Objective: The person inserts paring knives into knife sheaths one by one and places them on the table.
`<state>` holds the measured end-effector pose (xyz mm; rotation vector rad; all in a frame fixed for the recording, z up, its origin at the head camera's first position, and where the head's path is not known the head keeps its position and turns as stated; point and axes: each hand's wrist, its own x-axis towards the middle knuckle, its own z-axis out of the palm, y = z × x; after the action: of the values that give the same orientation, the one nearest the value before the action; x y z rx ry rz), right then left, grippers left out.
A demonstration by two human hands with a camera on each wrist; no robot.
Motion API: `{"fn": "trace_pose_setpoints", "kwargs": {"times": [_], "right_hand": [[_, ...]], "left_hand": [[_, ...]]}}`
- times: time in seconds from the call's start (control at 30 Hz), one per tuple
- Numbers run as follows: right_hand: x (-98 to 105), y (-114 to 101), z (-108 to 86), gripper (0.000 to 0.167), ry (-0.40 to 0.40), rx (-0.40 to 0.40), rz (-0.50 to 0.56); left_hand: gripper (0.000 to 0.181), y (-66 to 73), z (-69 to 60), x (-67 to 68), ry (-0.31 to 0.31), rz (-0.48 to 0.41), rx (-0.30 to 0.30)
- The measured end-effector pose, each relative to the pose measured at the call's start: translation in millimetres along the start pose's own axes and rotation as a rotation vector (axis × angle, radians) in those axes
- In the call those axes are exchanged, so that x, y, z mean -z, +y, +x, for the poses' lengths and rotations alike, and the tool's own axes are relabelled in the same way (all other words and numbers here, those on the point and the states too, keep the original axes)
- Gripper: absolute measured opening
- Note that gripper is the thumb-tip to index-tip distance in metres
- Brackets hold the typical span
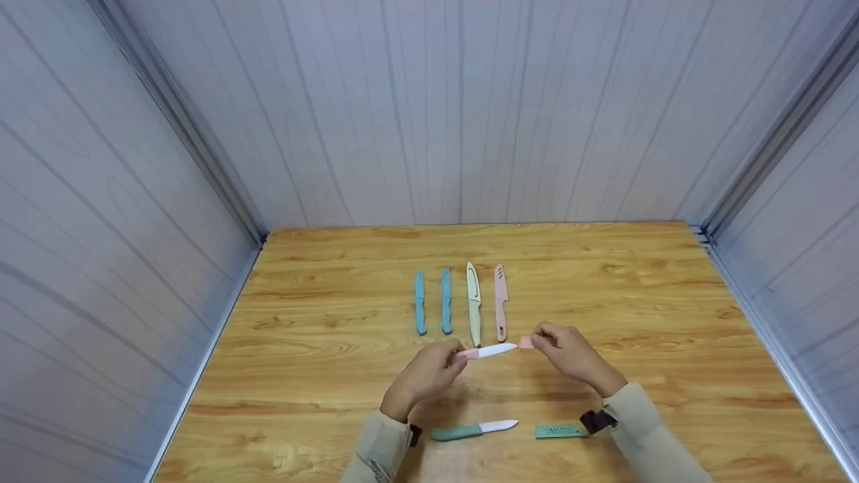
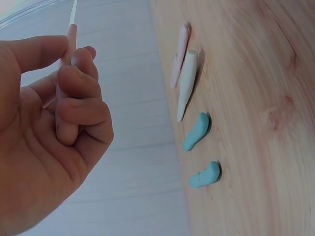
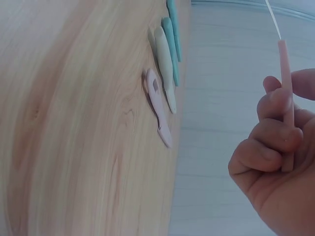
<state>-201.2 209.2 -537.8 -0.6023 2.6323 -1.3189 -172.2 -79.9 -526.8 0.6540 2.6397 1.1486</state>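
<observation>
My left hand (image 1: 426,374) grips the pink handle (image 2: 72,44) of a small knife, fingers curled round it. Its white blade (image 1: 497,349) points right, toward a pink sheath (image 1: 527,343) pinched in my right hand (image 1: 574,355). In the right wrist view the blade tip is at the open end of the sheath (image 3: 285,66); whether it is inside cannot be told. Nearer me lies a green-handled knife (image 1: 458,433) with a bare white blade, and right of it a green sheath (image 1: 561,431), by my right wrist.
Beyond my hands, a row lies on the wooden table (image 1: 322,376): two blue knives (image 1: 420,302) (image 1: 446,300), a cream knife (image 1: 474,305) and a pink knife (image 1: 501,303). Pale panelled walls (image 1: 429,114) enclose the table at the back and sides.
</observation>
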Motion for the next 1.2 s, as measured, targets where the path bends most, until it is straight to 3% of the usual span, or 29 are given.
{"fn": "trace_pose_setpoints", "kwargs": {"times": [0.4,0.63,1.2], "right_hand": [[-1.1,-2.4,1.1,0.019,-0.004,0.007,0.009],[1.4,-1.9,2.2,0.017,0.005,0.058,-0.035],[-0.8,0.2,-0.9,0.015,0.025,0.056,-0.013]], "left_hand": [[0.015,3.6,1.7,0.9,-0.005,0.023,0.008],[0.014,2.5,3.6,1.9,0.022,0.034,-0.063],[0.015,3.8,3.8,2.8,0.016,0.032,-0.038]]}}
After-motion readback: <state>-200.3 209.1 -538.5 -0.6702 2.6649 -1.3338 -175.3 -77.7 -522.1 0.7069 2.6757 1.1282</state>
